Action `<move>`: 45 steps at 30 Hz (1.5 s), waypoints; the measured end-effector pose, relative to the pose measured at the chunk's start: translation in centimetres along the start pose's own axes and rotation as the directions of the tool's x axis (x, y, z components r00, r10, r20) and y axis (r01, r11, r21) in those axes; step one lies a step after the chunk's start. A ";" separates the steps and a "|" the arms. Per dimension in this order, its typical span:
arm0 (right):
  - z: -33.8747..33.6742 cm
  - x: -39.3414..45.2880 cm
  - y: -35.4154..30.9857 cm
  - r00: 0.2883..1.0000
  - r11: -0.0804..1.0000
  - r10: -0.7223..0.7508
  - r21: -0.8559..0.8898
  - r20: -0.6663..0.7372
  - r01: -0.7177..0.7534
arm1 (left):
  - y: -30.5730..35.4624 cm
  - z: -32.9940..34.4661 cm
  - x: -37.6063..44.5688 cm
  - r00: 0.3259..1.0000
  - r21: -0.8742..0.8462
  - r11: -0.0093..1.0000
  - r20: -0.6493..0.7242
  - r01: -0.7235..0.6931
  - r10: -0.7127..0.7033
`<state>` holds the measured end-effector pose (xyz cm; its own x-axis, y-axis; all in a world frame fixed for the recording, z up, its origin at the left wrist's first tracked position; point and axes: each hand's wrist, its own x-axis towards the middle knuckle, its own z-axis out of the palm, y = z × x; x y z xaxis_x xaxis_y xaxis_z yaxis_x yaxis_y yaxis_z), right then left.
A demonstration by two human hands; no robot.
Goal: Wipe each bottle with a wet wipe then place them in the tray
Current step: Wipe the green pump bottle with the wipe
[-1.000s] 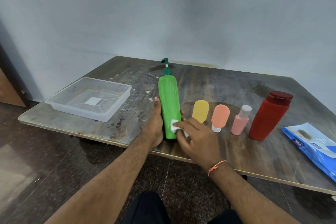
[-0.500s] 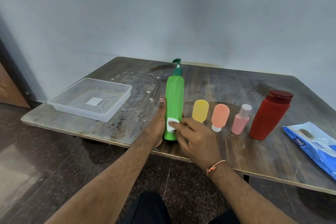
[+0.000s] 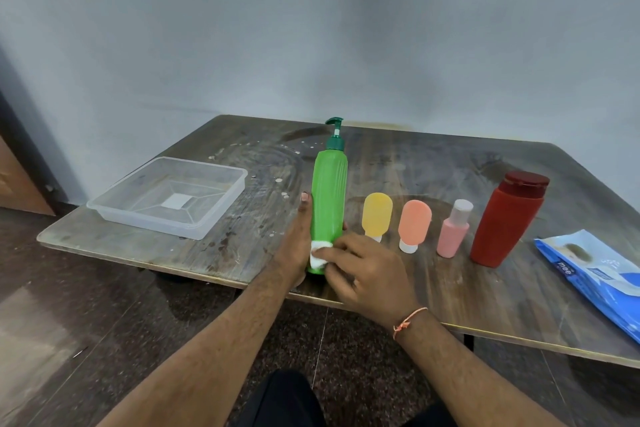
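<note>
Left hand (image 3: 294,246) wraps the lower half of the green pump bottle (image 3: 328,204), thumb up its left side, bottle standing upright near the front edge of the wooden table (image 3: 433,166). Right hand (image 3: 367,274) pinches a small white wet wipe (image 3: 318,255) against the bottle's base, fingertips curled over it. Toward the table's left corner sits the clear plastic tray (image 3: 221,215), nothing in it. Along the front, lined up to the right of the green bottle: a yellow tube (image 3: 376,215) and an orange tube (image 3: 414,224), both cap-down, then a small pink bottle (image 3: 453,234) and a tall red bottle (image 3: 505,222). At the right edge lies the blue wipes pack (image 3: 592,270).
</note>
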<state>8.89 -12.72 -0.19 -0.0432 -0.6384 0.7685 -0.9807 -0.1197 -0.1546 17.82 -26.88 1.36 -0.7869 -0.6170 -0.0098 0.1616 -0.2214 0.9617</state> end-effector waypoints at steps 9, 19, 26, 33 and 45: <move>0.2 0.2 0.4 0.995 0.995 0.084 0.052 -0.051 -0.082 | -0.1 -0.5 0.3 0.994 -0.124 0.988 0.058 0.095 -0.088; 0.1 0.2 0.2 0.993 0.994 0.106 -0.007 -0.054 -0.106 | 0.4 -0.6 0.4 0.996 -0.267 0.959 0.025 0.090 -0.086; 0.1 0.4 -0.1 0.988 0.991 0.135 0.013 -0.072 -0.134 | -0.1 -0.4 0.9 0.997 -0.269 0.962 -0.044 0.043 -0.057; 0.1 0.2 0.3 0.994 0.991 0.108 0.088 -0.034 -0.104 | 0.2 -0.4 0.4 0.998 -0.312 0.948 0.005 0.059 -0.061; -0.2 0.3 0.3 0.988 0.986 0.137 0.106 -0.076 -0.129 | 0.5 -0.7 0.4 0.993 -0.416 0.902 0.081 0.114 -0.088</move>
<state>8.54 -12.80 0.14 -0.1918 -0.5889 0.7851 -0.9411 -0.1166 -0.3174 17.99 -27.73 1.66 -0.8436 -0.5321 -0.0724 0.3041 -0.5844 0.7523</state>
